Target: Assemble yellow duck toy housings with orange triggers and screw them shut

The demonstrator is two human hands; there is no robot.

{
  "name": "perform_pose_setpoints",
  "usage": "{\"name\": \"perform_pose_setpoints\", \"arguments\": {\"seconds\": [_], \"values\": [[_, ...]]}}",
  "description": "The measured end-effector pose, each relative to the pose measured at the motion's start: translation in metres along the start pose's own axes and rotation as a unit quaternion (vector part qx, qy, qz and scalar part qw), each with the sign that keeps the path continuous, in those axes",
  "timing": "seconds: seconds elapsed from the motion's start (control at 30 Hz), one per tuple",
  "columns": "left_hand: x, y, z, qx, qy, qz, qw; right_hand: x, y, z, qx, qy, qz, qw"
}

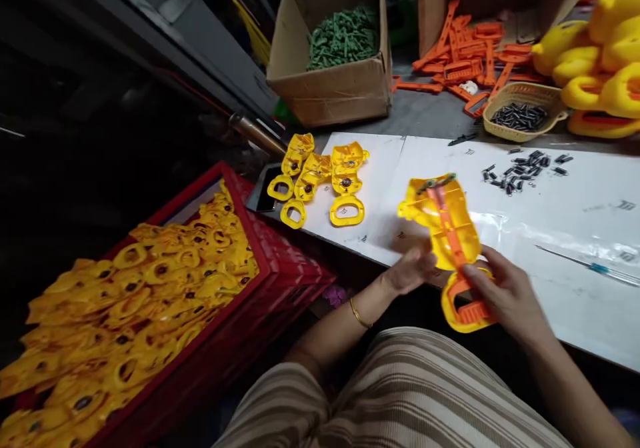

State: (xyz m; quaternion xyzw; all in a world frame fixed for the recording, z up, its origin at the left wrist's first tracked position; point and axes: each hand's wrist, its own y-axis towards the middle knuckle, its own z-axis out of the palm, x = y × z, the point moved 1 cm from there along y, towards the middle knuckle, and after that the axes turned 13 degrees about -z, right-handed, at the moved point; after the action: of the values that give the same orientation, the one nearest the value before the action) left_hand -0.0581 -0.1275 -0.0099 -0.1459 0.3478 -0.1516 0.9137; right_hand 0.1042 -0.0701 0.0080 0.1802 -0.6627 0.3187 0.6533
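Observation:
Above the table's front edge, my right hand (513,295) grips a yellow plastic toy half-shell (467,228) near its ring-shaped handle. Its hollow inside faces up. Along the shell lies an orange plastic lever (447,225), with my right thumb resting on it. A dark green piece (437,183) crosses the shell's far end. My left hand (413,269), slightly blurred, has its fingers curled at the shell's lower left edge; some fingertips are hidden behind it. Several similar yellow half-shells (347,168) lie on the white table sheet to the left.
A red crate (280,261) heaped with yellow shells stands at left. Behind are a carton (340,91) of green pieces, loose orange levers (463,68) and a basket (555,118) of small black parts. Springs (530,168) and a screwdriver-like tool (595,266) lie right.

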Motion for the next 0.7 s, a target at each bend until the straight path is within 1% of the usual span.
{"name": "perform_pose_setpoints", "arguments": {"seconds": [0.07,0.13,0.2,0.23,0.27,0.3,0.37,0.43,0.5,0.57,0.6,0.63,0.7], "values": [[0.008,-0.019,-0.007,-0.016,-0.037,0.014,0.999,0.0,0.011,0.03,0.038,0.017,-0.027,0.999],[0.004,-0.042,-0.017,-0.058,-0.067,0.059,0.994,0.003,0.025,0.055,0.094,-0.005,-0.073,0.993],[-0.011,-0.069,-0.033,-0.106,-0.085,0.105,0.985,0.008,0.046,0.076,0.144,-0.09,-0.132,0.977],[-0.02,-0.083,-0.042,-0.136,-0.1,0.13,0.977,0.01,0.06,0.086,0.156,-0.149,-0.156,0.964],[-0.029,-0.097,-0.053,-0.17,-0.121,0.158,0.965,0.013,0.075,0.097,0.156,-0.209,-0.17,0.95],[-0.038,-0.111,-0.063,-0.21,-0.148,0.184,0.949,0.015,0.092,0.108,0.154,-0.276,-0.171,0.933],[-0.05,-0.136,-0.084,-0.28,-0.21,0.209,0.913,0.017,0.126,0.133,0.158,-0.329,-0.167,0.916],[-0.056,-0.152,-0.099,-0.318,-0.249,0.207,0.891,0.016,0.155,0.158,0.171,-0.354,-0.156,0.906],[-0.056,-0.159,-0.108,-0.346,-0.26,0.21,0.877,0.013,0.175,0.175,0.18,-0.366,-0.142,0.902],[-0.055,-0.156,-0.111,-0.372,-0.262,0.224,0.862,0.009,0.182,0.179,0.182,-0.363,-0.128,0.905],[-0.054,-0.152,-0.111,-0.376,-0.267,0.225,0.858,0.007,0.181,0.175,0.181,-0.355,-0.12,0.909],[-0.053,-0.145,-0.109,-0.369,-0.276,0.213,0.862,0.005,0.176,0.165,0.179,-0.344,-0.11,0.915],[-0.049,-0.127,-0.1,-0.33,-0.296,0.159,0.882,0.002,0.156,0.135,0.175,-0.305,-0.079,0.933]]}}
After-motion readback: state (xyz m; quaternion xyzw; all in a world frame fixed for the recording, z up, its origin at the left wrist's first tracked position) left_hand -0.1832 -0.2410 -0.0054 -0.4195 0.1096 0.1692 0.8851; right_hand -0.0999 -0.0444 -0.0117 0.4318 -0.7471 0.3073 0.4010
